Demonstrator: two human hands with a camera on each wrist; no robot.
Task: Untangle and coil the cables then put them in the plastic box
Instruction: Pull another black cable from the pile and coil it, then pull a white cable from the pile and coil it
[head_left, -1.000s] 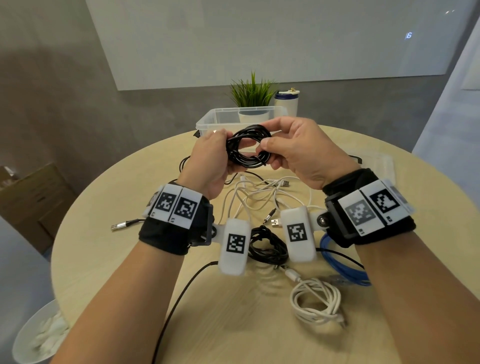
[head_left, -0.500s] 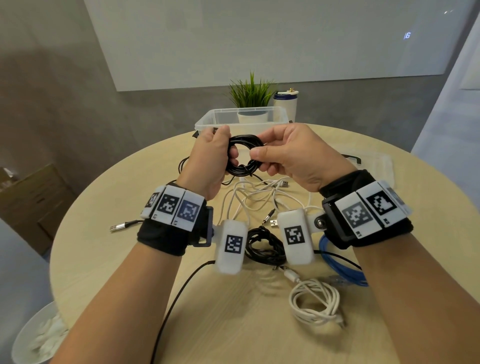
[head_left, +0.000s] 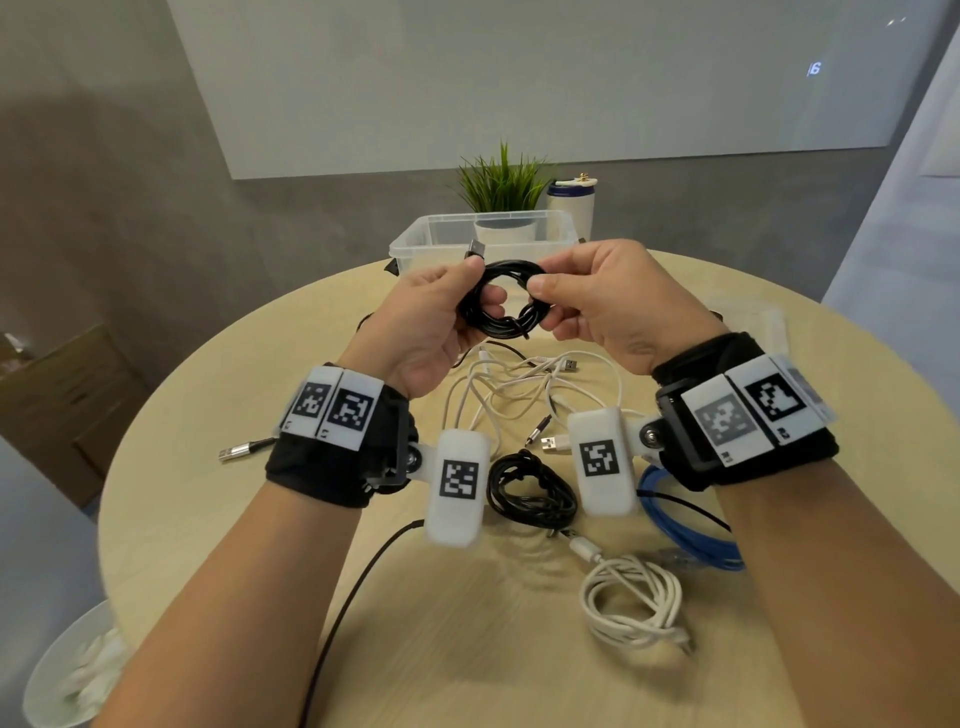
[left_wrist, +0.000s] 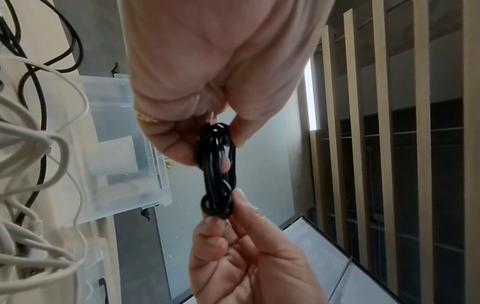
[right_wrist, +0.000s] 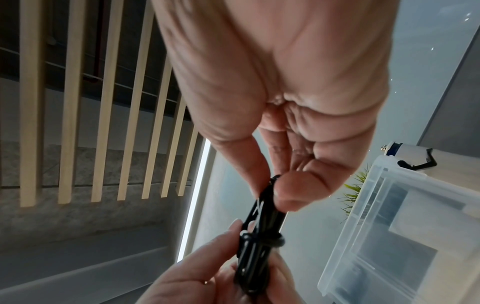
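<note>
Head view: both hands raised over the table (head_left: 218, 519), a black coil (head_left: 501, 301) held between them, above the loose white cables (head_left: 519, 384) and short of the box (head_left: 415, 244). Left hand (head_left: 421, 322) pinched the coil's left side, thumb on top; right hand (head_left: 613, 301) pinched the right side. Two-sided grip likely kept the loops from springing apart while the tail was wrapped. Left wrist view showed a wrap of cable round the bundle at the right fingertips (left_wrist: 240, 197). Coil faced the person, ring roughly upright, slightly wider than tall, long axis running hand to hand. Plug (head_left: 476, 248) stuck up from the left thumb, toward the box. Two coils, one black (head_left: 532, 493) and one white (head_left: 631, 603), lay near on the table.
</note>
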